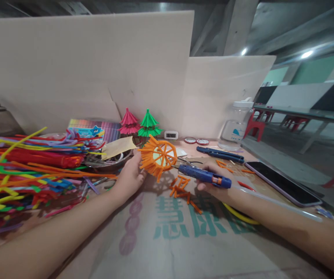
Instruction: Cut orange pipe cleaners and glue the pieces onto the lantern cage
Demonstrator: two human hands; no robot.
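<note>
My left hand [130, 176] is closed on the edge of an orange pipe-cleaner wheel [157, 155], holding it upright above the table. My right hand [213, 186] grips a blue glue gun [204, 175], whose nozzle points left at the wheel's right side. Several short orange pipe-cleaner pieces [181, 190] lie on the cardboard just below the wheel, between the two hands.
A big heap of coloured pipe cleaners [24, 166] fills the left. Behind stand pink [129, 123] and green [148, 124] pipe-cleaner trees, a metal bowl [109, 161], a plastic bottle [235, 126], a second blue tool [219, 154] and a phone [281, 183]. Cardboard walls [97, 69] close the back.
</note>
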